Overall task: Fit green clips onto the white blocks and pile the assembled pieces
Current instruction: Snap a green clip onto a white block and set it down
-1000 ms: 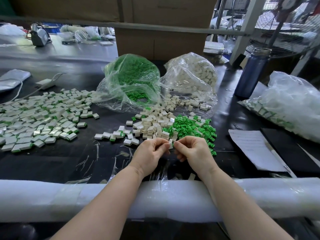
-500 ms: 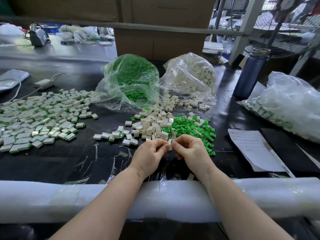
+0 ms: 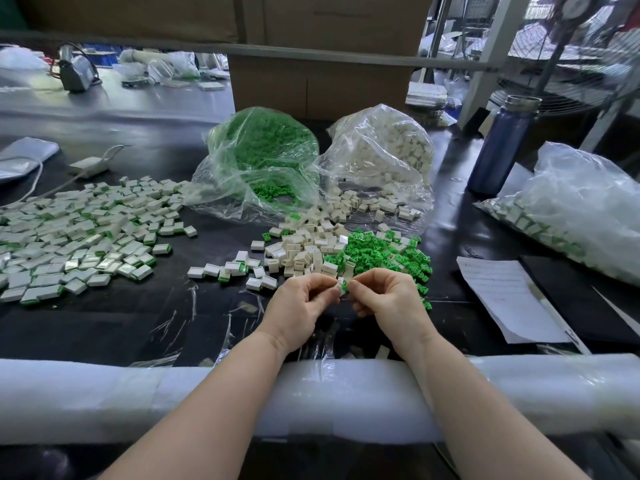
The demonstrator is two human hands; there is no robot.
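My left hand and my right hand meet fingertip to fingertip at the table's near middle. Between them they pinch a small white block with a green clip against it. Just beyond the hands lie a heap of loose white blocks and a heap of loose green clips. A wide spread of assembled white-and-green pieces covers the left of the table. A few more assembled pieces lie left of the block heap.
An open bag of green clips and a bag of white blocks stand behind the heaps. A blue bottle, a bag of pieces and a paper sheet are at the right. A foam-wrapped rail runs along the near edge.
The hands stay together at the same spot; the fingers have shifted slightly on the small piece, and the green clip now shows between the fingertips.
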